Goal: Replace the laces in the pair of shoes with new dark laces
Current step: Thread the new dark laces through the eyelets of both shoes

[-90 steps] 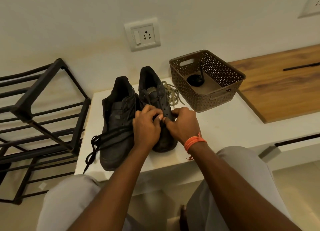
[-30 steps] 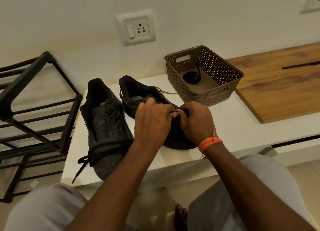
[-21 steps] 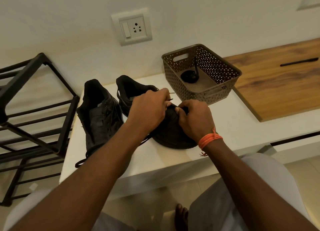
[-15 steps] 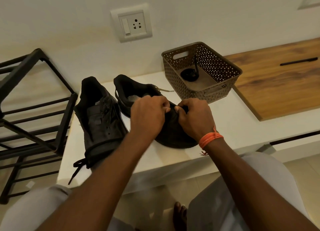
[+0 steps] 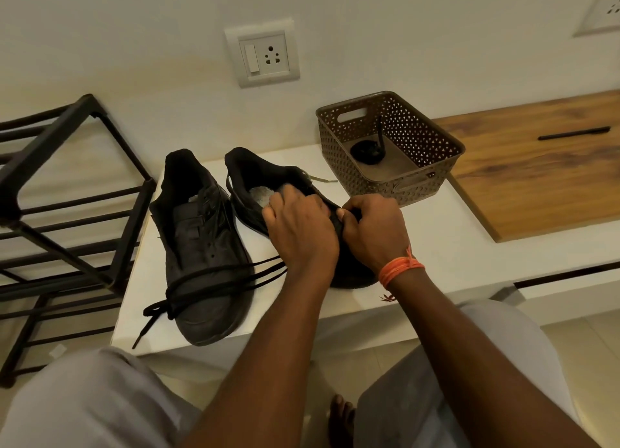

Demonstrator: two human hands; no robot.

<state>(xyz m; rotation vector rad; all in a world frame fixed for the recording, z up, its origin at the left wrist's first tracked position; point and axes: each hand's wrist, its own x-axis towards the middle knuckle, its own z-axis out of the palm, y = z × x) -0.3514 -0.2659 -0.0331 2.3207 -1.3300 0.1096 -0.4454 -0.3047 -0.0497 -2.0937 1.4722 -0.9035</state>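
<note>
Both hands cover the middle of the right shoe (image 5: pixel 250 192), so its eyelets and whatever the fingers pinch there are hidden. The left hand (image 5: pixel 300 232) lies curled over the tongue area, its grip clenched on the shoe's upper. The right hand (image 5: pixel 370 231), with an orange thread band (image 5: pixel 399 268) at the wrist, has its fingers curled in against the same spot, pinching dark material; whether that is lace or tongue cannot be told.

Both shoes are matte black and stand side by side on the white desk (image 5: pixel 436 246). The left shoe (image 5: pixel 201 246) has a loose dark lace (image 5: pixel 208 285), flat and woven, draped across its toe, with one end trailing to the desk edge. An end of a pale old lace (image 5: pixel 320 179) shows behind the right shoe.

A brown perforated plastic basket (image 5: pixel 422 135) sits just beside, holding a small dark coiled thing (image 5: pixel 366 151), hard to make out. A black metal rack (image 5: pixel 67 192) is cut off at the left.
</note>
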